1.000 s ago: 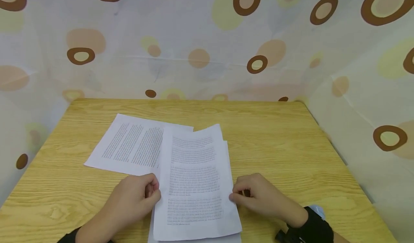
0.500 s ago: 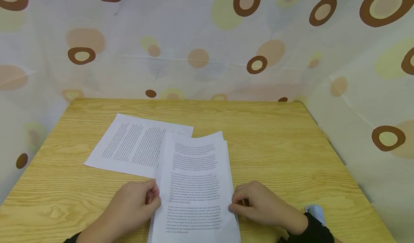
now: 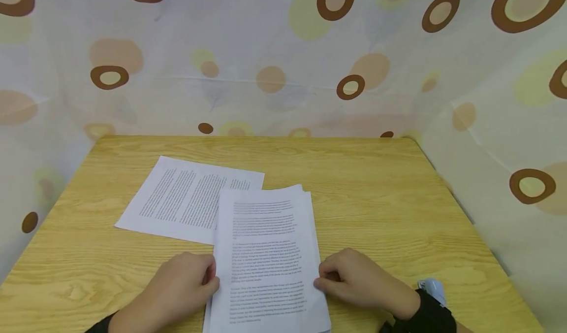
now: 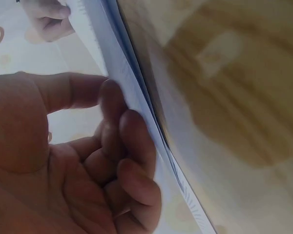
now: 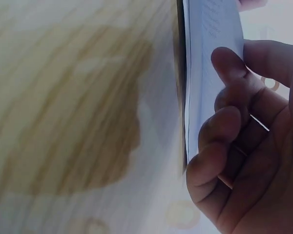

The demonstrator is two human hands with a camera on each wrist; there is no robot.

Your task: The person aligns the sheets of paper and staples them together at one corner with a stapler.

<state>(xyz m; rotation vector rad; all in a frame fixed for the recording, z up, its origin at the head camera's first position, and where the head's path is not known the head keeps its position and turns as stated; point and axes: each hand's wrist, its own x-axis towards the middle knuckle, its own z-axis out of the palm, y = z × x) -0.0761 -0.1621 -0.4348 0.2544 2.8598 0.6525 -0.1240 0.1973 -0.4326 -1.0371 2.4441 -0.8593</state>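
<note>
Printed sheets of paper (image 3: pixel 266 259) lie in a near-upright stack in front of me in the head view, the top one slightly offset from those beneath. My left hand (image 3: pixel 183 281) pinches the left edge of the top sheet between thumb and curled fingers. At the opposite edge my right hand (image 3: pixel 354 279) pinches in the same way. In the left wrist view the left hand's fingers (image 4: pixel 136 141) curl under the sheet's edge, close over other sheets. The right wrist view shows the right fingers (image 5: pixel 219 126) bent beneath the paper (image 5: pixel 210 73).
Another printed sheet (image 3: pixel 186 200) lies turned sideways at the left, its right part under the stack. A light blue stapler-like object (image 3: pixel 431 291) sits beside the right wrist. The wooden table (image 3: pixel 367 175) meets a patterned cloth (image 3: pixel 274 37) at its back and sides.
Both hands have drawn the top sheet down toward me and lowered it, so its far edge now lies nearly level with the stack's. The sideways sheet has stayed put.
</note>
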